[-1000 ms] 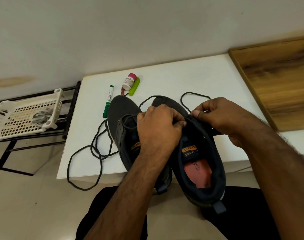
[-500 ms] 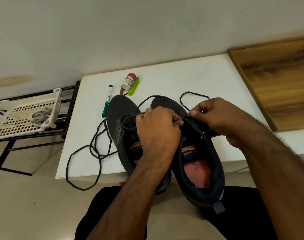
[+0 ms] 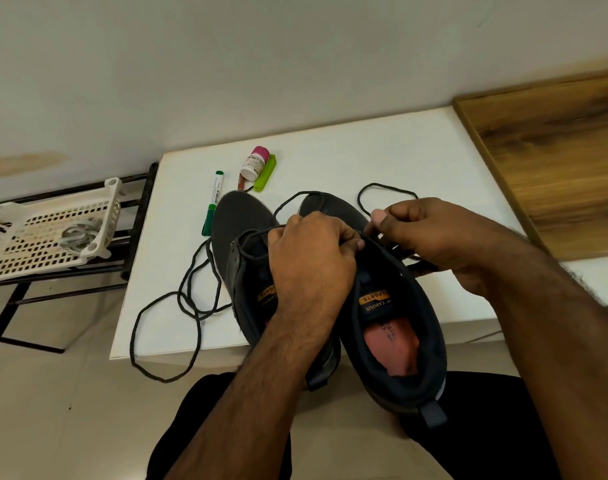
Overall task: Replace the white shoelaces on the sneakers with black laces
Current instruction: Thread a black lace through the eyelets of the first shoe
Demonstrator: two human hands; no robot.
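The right-hand sneaker (image 3: 396, 320) sits at the centre of the frame with its heel overhanging the near edge of the counter (image 3: 364, 157), and a black lace (image 3: 387, 190) is being worked through its upper eyelets. The right hand (image 3: 444, 240) pinches that lace between thumb and forefinger just above the shoe's tongue, fingers curled tight on it; the lace loops away toward the upper middle of the frame. The left hand (image 3: 311, 258) lies over the gap between the two shoes, fingers bent down onto the eyelet row of the right-hand sneaker, and seems to steady it or hold the lace there, though what its fingertips have hold of is hidden. Just to the left, touching, stands the other sneaker (image 3: 243, 237), already carrying a dark lace across its front, whose long slack (image 3: 164, 327) trails off the counter's left edge. By my reading the step in hand is threading the second shoe; the next move calls for feeding the pinched end through the following eyelet and pulling it snug and even. Beyond the shoes lie a green marker (image 3: 214, 199), a small pink-capped bottle (image 3: 255, 162) and a lime-green clip-like piece (image 3: 266, 173). At far left a white basket (image 3: 49, 230) holds pale laces (image 3: 77, 233).
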